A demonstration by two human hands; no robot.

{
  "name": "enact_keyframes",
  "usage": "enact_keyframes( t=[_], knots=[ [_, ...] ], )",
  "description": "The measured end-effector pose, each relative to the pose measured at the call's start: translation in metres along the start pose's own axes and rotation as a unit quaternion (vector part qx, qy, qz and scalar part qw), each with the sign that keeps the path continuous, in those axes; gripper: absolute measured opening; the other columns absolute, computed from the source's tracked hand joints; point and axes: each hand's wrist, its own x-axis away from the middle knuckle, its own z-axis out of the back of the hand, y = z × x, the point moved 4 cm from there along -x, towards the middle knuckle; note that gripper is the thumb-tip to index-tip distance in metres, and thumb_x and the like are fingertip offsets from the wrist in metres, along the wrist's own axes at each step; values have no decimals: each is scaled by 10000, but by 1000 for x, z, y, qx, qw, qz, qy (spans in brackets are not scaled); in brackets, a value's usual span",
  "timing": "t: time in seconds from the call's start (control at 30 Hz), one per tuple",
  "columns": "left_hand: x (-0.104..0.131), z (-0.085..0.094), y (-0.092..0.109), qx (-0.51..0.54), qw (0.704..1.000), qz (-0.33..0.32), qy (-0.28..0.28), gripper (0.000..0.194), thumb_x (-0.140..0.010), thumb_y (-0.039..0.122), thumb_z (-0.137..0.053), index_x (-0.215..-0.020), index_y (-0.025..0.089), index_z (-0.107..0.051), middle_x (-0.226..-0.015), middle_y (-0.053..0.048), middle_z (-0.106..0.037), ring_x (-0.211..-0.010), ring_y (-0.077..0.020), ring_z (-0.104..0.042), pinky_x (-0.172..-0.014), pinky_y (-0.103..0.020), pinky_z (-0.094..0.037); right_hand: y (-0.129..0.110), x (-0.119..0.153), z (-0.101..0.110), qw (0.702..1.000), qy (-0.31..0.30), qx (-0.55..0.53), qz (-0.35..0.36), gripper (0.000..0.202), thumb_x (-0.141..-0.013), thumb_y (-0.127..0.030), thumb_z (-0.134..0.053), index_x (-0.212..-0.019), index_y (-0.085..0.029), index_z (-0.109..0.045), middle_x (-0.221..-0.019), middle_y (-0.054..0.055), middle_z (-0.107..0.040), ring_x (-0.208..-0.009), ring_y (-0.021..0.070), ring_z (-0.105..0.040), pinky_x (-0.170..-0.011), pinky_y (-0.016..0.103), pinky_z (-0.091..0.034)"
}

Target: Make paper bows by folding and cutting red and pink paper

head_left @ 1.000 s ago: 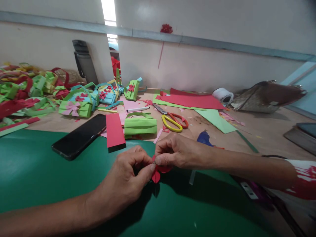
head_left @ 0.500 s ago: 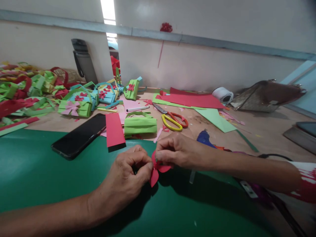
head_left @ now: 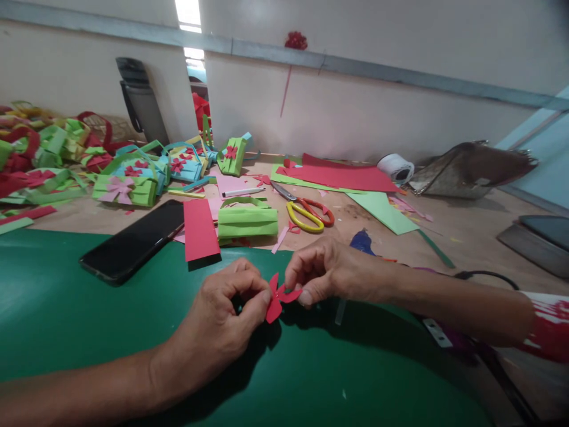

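A red paper flower [head_left: 274, 307] with pointed petals is held up over the green mat [head_left: 338, 379]. My left hand [head_left: 226, 320] pinches one petal between thumb and forefinger. On the flower's other side, my right hand [head_left: 326, 274] has curled fingers and its thumb at the tip of the right-hand petal. Just beyond the hands lie a folded green paper purse [head_left: 248, 223] with a handle and a folded red paper piece [head_left: 201, 230]. Scissors [head_left: 306, 214] with yellow and orange handles rest behind my right hand.
A black phone [head_left: 133, 243] lies at left. Behind it are several finished paper purses [head_left: 127, 190]. A blue glue gun [head_left: 362, 242] sits beyond my right forearm. Red paper sheets [head_left: 347, 174], a white roll [head_left: 395, 168], a handbag [head_left: 471, 169] and a bottle [head_left: 142, 104] stand along the wall.
My right fingers have moved off the flower's centre to its right petal and loosened somewhat. The petals now show more fully. My left hand keeps its pinch, and the view has shifted slightly.
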Motion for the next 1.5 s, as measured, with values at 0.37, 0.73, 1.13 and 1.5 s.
enact_keyframes(
  t=[0.37,0.73,1.13,1.5],
  knots=[
    [0,4,-1,-3,1000,-4,1,253,-853,170,-489,-621,160,-589,-682,1,-534,-651,-115,-505,-612,-236,-392,-5,-4,3,995,-12,89,32,31,-637,-128,-691,-637,-145,-665,-550,-50,-610,-509,80,-504,-505,188,-407],
    [0,26,-10,-155,981,-102,58,160,-830,127,-492,-688,188,-451,-708,-2,-520,-659,-134,-505,-622,-271,-402,-3,-5,6,985,-77,153,11,41,-677,-92,-620,-665,-117,-650,-624,-12,-618,-588,107,-553,-574,214,-431],
    [19,-15,6,-281,908,-216,-224,301,-908,396,-448,-1090,184,-560,-1076,-81,-582,-871,-247,-452,-743,-419,-384,0,-8,1,982,-74,169,-45,154,-690,14,-559,-728,-95,-661,-587,-40,-566,-534,72,-483,-510,182,-381],
    [17,-18,3,-283,908,-214,-222,307,-919,374,-430,-1130,174,-528,-1120,-95,-543,-913,-259,-420,-777,-434,-378,11,-7,3,989,-18,121,-88,53,-679,-102,-611,-685,-135,-653,-570,-54,-569,-457,52,-446,-416,155,-392]
  ],
)
